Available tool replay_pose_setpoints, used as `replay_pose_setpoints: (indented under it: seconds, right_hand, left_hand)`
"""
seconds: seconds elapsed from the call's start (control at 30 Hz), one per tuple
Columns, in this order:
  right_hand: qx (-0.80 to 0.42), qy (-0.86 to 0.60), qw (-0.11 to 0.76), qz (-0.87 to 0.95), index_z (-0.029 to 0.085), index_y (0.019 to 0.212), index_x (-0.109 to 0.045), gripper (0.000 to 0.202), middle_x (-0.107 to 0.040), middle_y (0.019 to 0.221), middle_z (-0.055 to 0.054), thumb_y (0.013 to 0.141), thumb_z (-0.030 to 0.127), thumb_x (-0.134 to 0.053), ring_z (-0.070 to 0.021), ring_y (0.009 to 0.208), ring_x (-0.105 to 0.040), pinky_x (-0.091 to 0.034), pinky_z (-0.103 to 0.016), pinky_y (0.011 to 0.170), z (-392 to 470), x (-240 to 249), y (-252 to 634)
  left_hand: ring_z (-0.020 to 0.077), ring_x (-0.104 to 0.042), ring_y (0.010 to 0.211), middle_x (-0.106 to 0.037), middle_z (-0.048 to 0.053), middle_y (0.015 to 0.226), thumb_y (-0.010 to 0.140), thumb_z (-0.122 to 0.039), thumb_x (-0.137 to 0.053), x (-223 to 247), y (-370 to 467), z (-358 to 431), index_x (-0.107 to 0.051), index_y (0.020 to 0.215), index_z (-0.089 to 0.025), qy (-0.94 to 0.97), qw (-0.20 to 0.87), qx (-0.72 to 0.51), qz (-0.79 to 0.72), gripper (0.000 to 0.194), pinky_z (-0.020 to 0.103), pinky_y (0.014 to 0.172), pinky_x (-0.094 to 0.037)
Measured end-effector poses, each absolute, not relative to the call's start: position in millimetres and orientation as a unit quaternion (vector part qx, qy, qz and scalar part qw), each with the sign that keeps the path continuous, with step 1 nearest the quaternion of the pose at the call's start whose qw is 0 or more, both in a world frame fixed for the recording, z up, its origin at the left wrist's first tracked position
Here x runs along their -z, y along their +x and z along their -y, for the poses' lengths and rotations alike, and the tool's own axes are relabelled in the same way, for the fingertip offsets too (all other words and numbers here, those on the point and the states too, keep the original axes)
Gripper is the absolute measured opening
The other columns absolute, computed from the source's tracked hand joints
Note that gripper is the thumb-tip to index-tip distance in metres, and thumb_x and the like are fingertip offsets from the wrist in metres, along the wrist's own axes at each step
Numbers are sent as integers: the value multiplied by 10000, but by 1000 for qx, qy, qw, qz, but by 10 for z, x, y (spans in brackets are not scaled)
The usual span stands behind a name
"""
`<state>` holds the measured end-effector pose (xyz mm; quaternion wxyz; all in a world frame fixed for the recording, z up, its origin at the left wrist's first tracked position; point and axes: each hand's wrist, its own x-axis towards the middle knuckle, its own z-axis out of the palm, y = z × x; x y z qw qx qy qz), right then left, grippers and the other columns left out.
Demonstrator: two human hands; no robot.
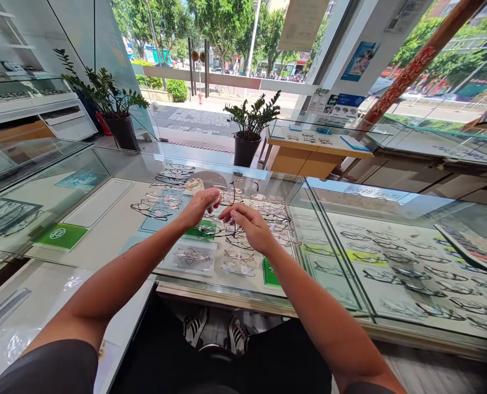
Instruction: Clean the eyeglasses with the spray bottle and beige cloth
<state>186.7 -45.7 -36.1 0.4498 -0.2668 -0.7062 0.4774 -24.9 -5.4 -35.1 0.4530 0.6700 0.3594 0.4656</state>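
Observation:
Above the glass display counter [243, 293], my right hand [252, 225] pinches a dark-framed pair of eyeglasses [234, 190], turned on edge so that the frame runs up and down past the fingers. Close on its left is my left hand [200, 209], closed, with a bit of something whitish at its fingertips that I cannot make out. Just behind the left hand sits a crumpled beige cloth [193, 186]. Rows of eyeglasses [270, 208] spread around and below both hands; whether each lies on or under the glass is hard to tell.
A green card [61, 235] lies at the left. More eyeglasses fill the case [424, 268] on the right, with a magazine [473, 249] on top. Potted plants [249, 128] stand beyond the counter, before the window. A wooden cabinet [305, 158] is behind.

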Motion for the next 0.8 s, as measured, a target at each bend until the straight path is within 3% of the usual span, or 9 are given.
replay_pose_setpoints:
  seconds: [0.23, 0.47, 0.8]
  right_hand:
    - [-525, -268, 480, 649, 249, 973, -793, 350, -814, 1060, -66, 1047, 563, -657, -212, 914, -719, -579, -382, 844, 399, 343, 1920]
    - [-551, -263, 490, 622, 255, 984, -776, 351, -811, 1068, -61, 1036, 583, -664, -214, 934, -748, -599, -378, 857, 383, 347, 1923]
    - [-558, -262, 496, 611, 253, 955, -781, 361, -803, 1093, -59, 1010, 601, -700, -201, 933, -693, -585, -352, 837, 396, 308, 1914]
  left_hand:
    - [159, -487, 651, -542, 22, 739, 932, -886, -540, 311, -308, 81, -593, 736, -194, 712, 421, -436, -354, 722, 312, 625, -404]
    - [164, -419, 685, -493, -1, 712, 1008, -794, -529, 272, -322, 195, -547, 750, -199, 793, 349, -371, -334, 649, 316, 658, -300]
    - [161, -428, 697, -484, -5, 718, 1017, -756, -565, 201, -306, 261, -527, 760, -200, 819, 320, -328, -345, 614, 315, 659, -289]
